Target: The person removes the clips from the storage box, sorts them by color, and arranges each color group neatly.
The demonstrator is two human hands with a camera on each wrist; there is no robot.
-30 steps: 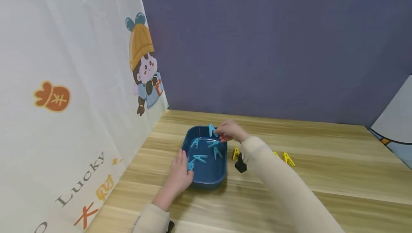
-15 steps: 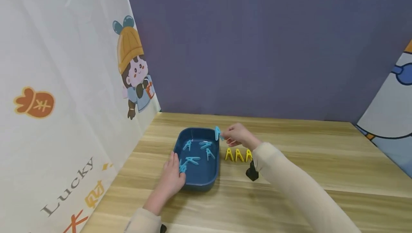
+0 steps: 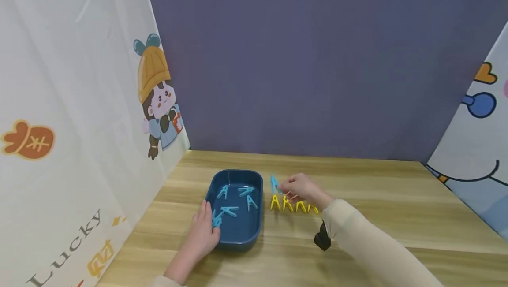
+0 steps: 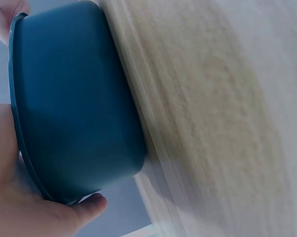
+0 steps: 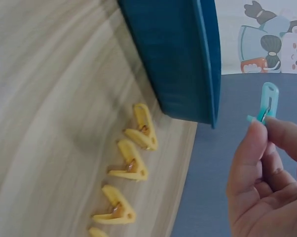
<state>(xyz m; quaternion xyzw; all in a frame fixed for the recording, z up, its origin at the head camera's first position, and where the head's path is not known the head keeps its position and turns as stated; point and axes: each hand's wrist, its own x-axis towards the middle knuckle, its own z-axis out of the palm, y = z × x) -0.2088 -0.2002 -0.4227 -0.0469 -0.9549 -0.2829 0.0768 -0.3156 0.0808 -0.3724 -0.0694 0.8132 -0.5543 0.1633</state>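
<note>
A dark blue plastic basin (image 3: 232, 244) stands at the left of the table. My left hand (image 3: 200, 229) holds its left rim near the front corner; the left wrist view shows the thumb (image 4: 89, 210) against the corner. Several light blue clothespins (image 3: 229, 210) lie scattered inside, some partly behind the left fingers. My right hand (image 3: 301, 188) pinches a light blue clothespin (image 5: 269, 98) between thumb and forefinger, raised just right of the basin. Below that hand, several yellow clothespins (image 3: 275, 203) stand in a row on the table, partly covered by the hand.
The wooden table (image 3: 369, 216) extends to the right of the hands. A white printed sheet (image 3: 79, 80) borders its left side, and a dark purple-blue panel (image 3: 285, 66) closes off the back. A black device (image 3: 322, 237) sits at the right wrist.
The right hand has moved away from above the basin to its right, over the yellow clothespins, carrying the light blue clothespin. The left hand stays at the basin; the head view has shifted.
</note>
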